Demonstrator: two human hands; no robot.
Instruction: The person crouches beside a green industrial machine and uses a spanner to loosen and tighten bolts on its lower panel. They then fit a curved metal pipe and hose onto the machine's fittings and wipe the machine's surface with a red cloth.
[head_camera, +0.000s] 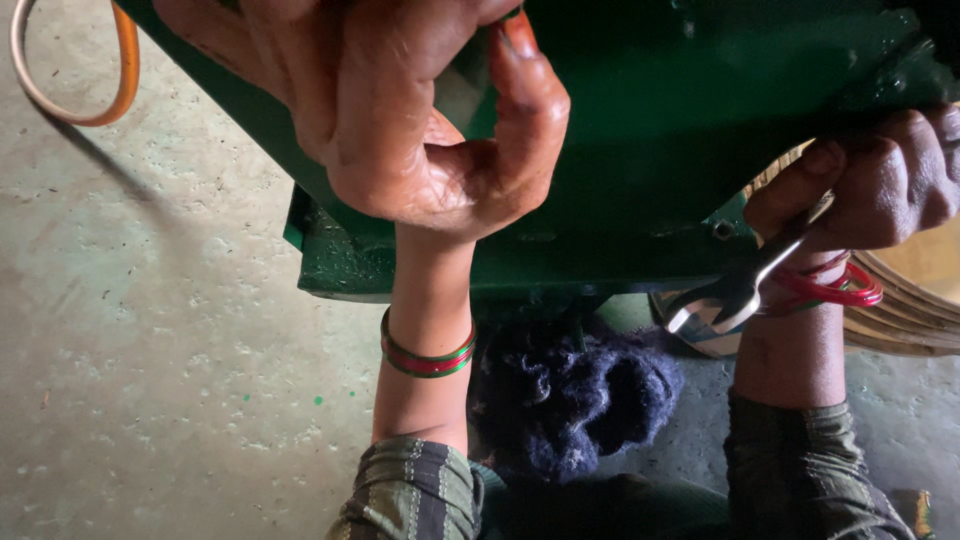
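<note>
My left hand (400, 110) reaches up against a green painted metal machine body (660, 130), its fingers curled against the upper edge; what lies under the fingertips is hidden. My right hand (880, 180) is closed around a steel open-ended spanner (740, 285), whose jaw end points down and left below the machine's lower edge. Both wrists wear red and green bangles (428, 360), and both forearms are in striped dark sleeves.
A dark blue woolly cloth bundle (575, 395) lies on the concrete floor (150, 330) between my arms. An orange and white hose loop (90, 70) lies at the top left. Stacked tan curved strips (915, 310) sit at the right behind my right wrist.
</note>
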